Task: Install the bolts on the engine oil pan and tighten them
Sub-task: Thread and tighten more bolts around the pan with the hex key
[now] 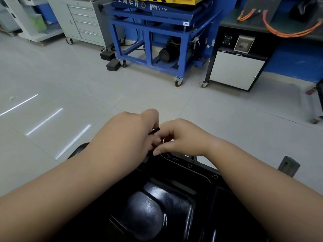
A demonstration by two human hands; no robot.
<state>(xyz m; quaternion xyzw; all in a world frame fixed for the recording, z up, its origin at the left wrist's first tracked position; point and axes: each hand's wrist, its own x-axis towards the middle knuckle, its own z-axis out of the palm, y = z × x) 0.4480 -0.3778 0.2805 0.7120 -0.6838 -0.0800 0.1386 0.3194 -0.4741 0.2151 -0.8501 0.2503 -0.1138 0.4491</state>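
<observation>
The glossy black engine oil pan [167, 203] fills the lower middle of the head view. Bolt holes [189, 165] show along its far flange. My left hand [129, 135] curls over the pan's far edge and holds a thin black bolt [154, 131] whose end sticks out between the fingers. My right hand [181, 137] meets it from the right, fingers curled and pinching at something small just above the flange. What the right fingers pinch is hidden by both hands. Both forearms cross the pan's sides.
Pale tiled floor [70, 95] lies beyond the pan. A blue wheeled lift stand [153, 41] stands ahead, with a grey drawer cabinet [82, 20] to its left and a black-framed white cabinet [236, 70] to its right. A grey metal block [288, 165] sits near the pan's right.
</observation>
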